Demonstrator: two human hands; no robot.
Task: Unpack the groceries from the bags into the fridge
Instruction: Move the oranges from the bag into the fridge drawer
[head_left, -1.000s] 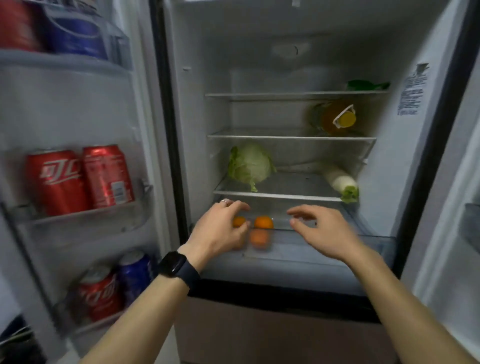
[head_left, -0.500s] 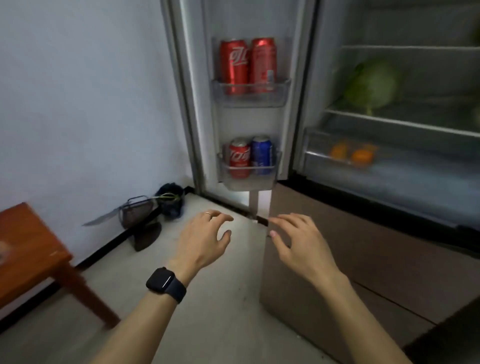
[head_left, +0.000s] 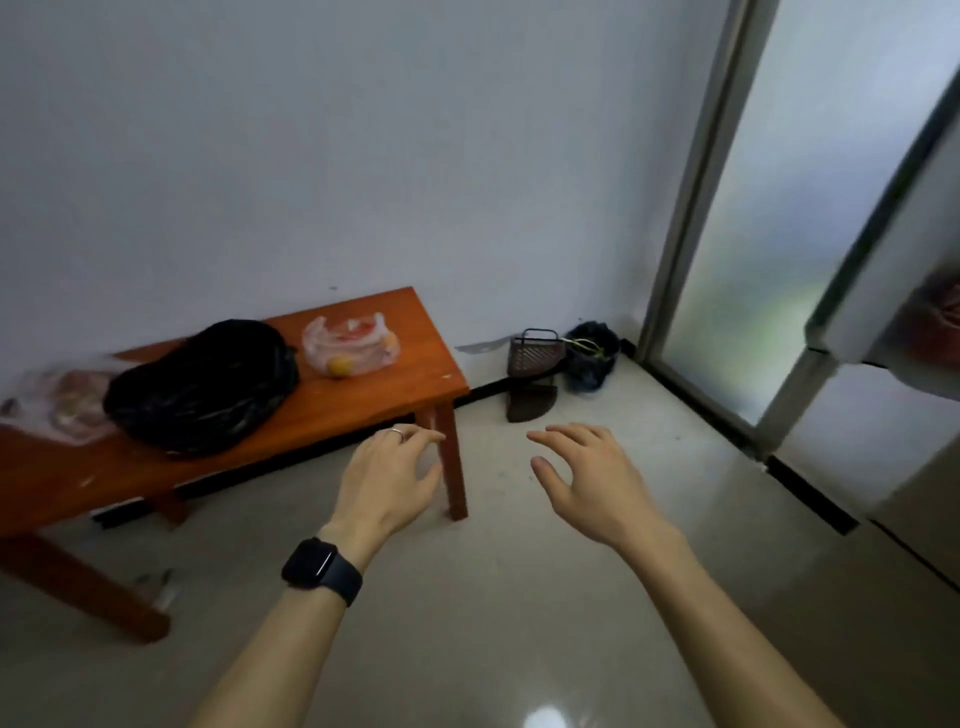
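Your left hand (head_left: 387, 480) and right hand (head_left: 592, 483) hover with grip released beside the orange wooden surface (head_left: 395, 374) holding a black plastic bag (head_left: 202, 384).

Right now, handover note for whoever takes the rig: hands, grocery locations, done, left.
Left hand: open, empty, above the floor by the table corner.
Right hand: open, empty, above the floor.
On the wooden table: black bag, clear bag with a round yellow-orange fruit showing, and a third bag at the far left, blurred.
Fridge: at the right edge, shelves out of view.
Done: cannot tell from this view.
Left: empty the three bags into the fridge.
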